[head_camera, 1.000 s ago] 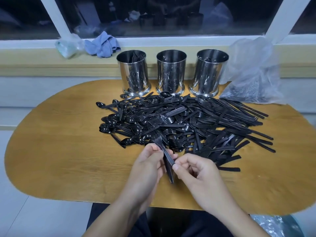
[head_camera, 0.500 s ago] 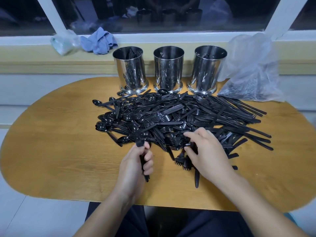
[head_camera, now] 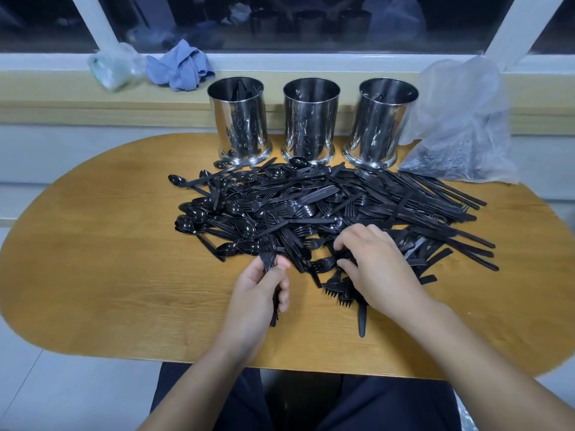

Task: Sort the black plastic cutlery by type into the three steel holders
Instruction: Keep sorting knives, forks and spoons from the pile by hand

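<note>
My left hand point(head_camera: 255, 287) grips a fork bundle point(head_camera: 268, 259), tines pointing away toward the steel holders point(head_camera: 238, 119); my right hand point(head_camera: 378, 265) pinches forks point(head_camera: 334, 289) at the cutlery pile's point(head_camera: 311, 209) near edge.

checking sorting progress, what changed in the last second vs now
The right hand let go of the piece both hands held and reached into the cutlery pile, fingers on the forks. The left hand keeps gripping its cutlery. The three steel holders stayed put.
</note>
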### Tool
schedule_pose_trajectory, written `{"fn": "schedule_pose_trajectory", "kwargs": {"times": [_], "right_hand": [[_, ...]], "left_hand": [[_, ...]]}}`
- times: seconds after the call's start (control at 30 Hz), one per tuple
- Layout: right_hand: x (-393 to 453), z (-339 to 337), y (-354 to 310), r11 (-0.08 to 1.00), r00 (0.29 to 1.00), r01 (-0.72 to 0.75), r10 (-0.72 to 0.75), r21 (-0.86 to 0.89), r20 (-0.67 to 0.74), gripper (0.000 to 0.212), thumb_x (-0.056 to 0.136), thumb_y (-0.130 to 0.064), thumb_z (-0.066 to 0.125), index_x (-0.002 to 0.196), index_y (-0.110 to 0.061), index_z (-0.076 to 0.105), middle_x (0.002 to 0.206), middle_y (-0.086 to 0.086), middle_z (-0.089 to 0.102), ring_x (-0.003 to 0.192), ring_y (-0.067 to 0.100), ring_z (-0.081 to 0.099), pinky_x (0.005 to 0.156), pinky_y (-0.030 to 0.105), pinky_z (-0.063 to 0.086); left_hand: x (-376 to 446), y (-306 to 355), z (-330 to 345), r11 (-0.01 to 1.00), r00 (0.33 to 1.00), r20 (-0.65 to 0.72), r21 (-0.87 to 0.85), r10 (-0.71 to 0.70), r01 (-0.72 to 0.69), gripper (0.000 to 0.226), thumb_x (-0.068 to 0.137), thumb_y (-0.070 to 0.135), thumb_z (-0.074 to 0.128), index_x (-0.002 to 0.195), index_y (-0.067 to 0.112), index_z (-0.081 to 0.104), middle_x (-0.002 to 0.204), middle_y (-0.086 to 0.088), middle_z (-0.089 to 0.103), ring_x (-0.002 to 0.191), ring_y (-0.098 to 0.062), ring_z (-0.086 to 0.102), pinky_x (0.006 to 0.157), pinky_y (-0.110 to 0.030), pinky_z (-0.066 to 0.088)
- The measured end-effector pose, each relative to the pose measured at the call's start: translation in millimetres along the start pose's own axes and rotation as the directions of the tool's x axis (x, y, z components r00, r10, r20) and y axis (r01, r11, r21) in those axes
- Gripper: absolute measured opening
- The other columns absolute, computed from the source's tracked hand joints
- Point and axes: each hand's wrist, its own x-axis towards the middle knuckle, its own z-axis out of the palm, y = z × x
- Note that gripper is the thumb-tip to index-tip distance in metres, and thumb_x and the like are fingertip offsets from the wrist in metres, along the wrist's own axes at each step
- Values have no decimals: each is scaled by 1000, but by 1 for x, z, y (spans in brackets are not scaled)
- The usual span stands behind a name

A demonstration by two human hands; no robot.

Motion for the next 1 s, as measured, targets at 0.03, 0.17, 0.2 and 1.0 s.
{"fn": "schedule_pose_trajectory", "kwargs": {"times": [0.03,0.17,0.2,1.0], "right_hand": [[1,-1,0,1000,1000,1,0,-8,9,31,101,-27,75,131,-27,66,126,-11,63,116,18,51,107,39,45],[6,3,1,995,998,48,-44,-88,37,33,106,-26,68,139,-28,68,124,-10,67,115,20,50,105,39,42],[7,4,3,992,997,71,-68,-101,41,31,107,-26,67,137,-28,69,121,-10,66,112,20,50,103,40,42],[-5,-14,-73,622,951,-227,308,749,33,16,89,-17,88,86,-26,76,78,-4,74,65,10,68,62,28,59]], "left_hand": [[-1,-1,0,1000,1000,7,16,5,-5,18,113,20,61,121,7,69,82,-5,56,66,-17,48,64,-34,40],[0,-2,-2,1000,1000,21,13,3,-4,14,113,20,61,117,10,71,84,-5,56,68,-18,47,63,-34,40],[0,-2,-2,1000,1000,22,18,3,-4,14,113,19,61,117,10,71,84,-5,56,68,-18,47,63,-35,40],[-13,20,35,966,998,57,-260,20,-5,28,120,22,48,140,8,61,130,-16,80,122,-34,78,109,-55,57]]}}
